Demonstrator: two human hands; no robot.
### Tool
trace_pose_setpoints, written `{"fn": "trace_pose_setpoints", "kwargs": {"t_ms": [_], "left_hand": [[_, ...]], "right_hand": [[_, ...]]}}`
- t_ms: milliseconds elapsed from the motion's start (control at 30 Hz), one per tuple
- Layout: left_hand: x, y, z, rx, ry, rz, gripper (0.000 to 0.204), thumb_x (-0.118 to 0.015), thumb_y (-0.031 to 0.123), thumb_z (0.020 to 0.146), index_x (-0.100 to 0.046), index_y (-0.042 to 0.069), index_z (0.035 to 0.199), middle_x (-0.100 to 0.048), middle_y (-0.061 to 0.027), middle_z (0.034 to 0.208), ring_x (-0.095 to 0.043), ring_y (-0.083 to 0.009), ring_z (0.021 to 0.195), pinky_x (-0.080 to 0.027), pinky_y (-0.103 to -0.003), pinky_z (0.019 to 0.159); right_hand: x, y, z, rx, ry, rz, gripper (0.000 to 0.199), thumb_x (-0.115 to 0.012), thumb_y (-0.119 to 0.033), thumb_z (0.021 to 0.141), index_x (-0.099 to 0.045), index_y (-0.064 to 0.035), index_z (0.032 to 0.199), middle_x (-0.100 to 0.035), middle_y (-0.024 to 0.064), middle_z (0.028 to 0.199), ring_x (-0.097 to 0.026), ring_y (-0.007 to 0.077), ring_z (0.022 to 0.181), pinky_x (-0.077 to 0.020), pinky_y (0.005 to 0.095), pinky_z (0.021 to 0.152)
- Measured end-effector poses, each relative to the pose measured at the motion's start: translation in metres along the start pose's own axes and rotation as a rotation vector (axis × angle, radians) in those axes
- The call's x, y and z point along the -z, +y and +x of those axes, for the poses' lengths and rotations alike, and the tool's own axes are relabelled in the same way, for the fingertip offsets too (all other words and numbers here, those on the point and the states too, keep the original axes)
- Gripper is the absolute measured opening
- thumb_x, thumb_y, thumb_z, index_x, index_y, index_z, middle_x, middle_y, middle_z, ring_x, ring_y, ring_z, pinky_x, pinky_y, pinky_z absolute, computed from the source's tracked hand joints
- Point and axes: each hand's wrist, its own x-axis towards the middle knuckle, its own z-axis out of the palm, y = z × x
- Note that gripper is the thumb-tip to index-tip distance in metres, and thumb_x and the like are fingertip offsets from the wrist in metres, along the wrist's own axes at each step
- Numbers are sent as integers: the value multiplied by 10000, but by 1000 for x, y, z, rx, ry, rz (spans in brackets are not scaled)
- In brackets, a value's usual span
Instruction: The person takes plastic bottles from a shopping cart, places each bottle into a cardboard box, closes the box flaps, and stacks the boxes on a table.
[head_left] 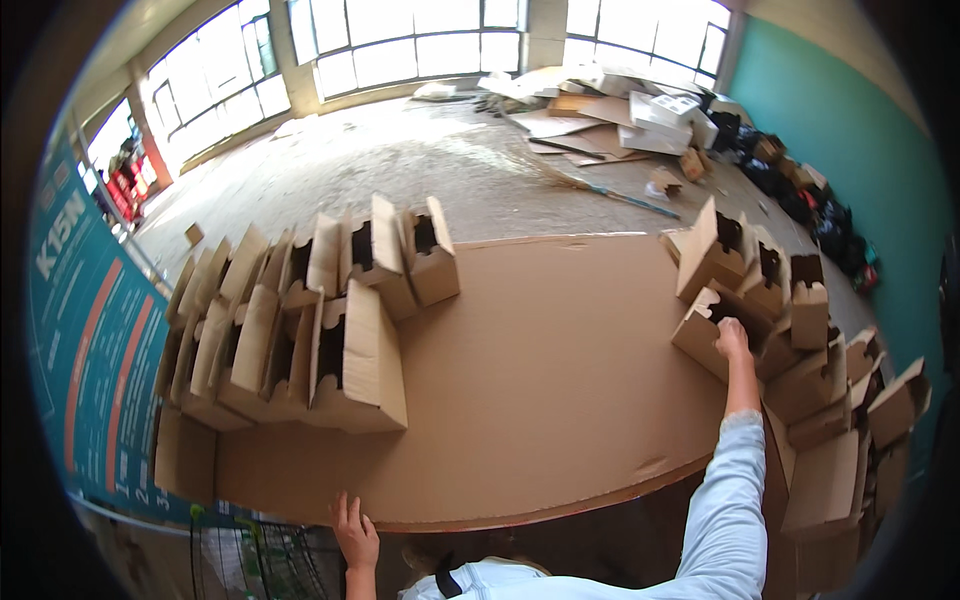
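At the right end of the cardboard-covered table [540, 370], my right hand [734, 338] is closed on the upper edge of an open brown cardboard box [695, 332]. Its fingertips are partly hidden by the hand itself. My left hand [356, 532] rests by the table's near edge, fingers outstretched and holding nothing. Beyond it, to the left, several open brown boxes [375, 365] stand upright in two rows. More boxes [712, 255] crowd around the one in my right hand.
Further boxes [825, 480] are heaped beyond the table's right edge. A dark wire basket [265, 560] sits below the near left edge, beside a teal banner [85, 340]. A broom [625, 200], flattened cardboard [580, 125] and black bags [770, 180] lie on the floor behind.
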Motion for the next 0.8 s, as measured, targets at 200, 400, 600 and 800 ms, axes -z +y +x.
{"fn": "trace_pose_setpoints", "kwargs": {"t_ms": [200, 400, 600, 800], "left_hand": [[12, -13, -20, -10, 103, -37, 288, -571, -46, 795, -626, -38, 1078, -539, -215, 1287, -470, -415, 1251, -345, -511, 1109], [39, -41, -35, -12, 218, -121, 262, -566, -28, 809, -647, -23, 1058, -594, -191, 1225, -510, -386, 1215, -367, -494, 1091], [104, -142, -108, 128, 358, -81, 233, -581, -2, 823, -662, 3, 1041, -623, -164, 1196, -539, -335, 1213, -357, -490, 1098], [169, -291, -219, 529, 535, 11, 257, -601, -6, 813, -666, -5, 1062, -638, -180, 1172, -573, -350, 1151, -422, -459, 1039]], "right_hand": [[49, -117, -80, 367, -83, 237, 159, -648, 9, 701, -692, -21, 851, -649, 211, 799, -661, 361, 794, -530, 440, 712], [102, -319, -248, 929, -200, 487, 182, -606, 71, 656, -648, 42, 830, -631, 235, 775, -641, 381, 756, -520, 424, 688], [117, -460, -364, 1153, -342, 560, 127, -646, 21, 770, -628, 89, 875, -424, 192, 588, -534, 192, 525, -438, 337, 502], [136, -522, -431, 1363, 37, 388, 168, -670, -5, 800, -652, 23, 964, -558, 203, 640, -555, 376, 589, -436, 429, 548]]}}
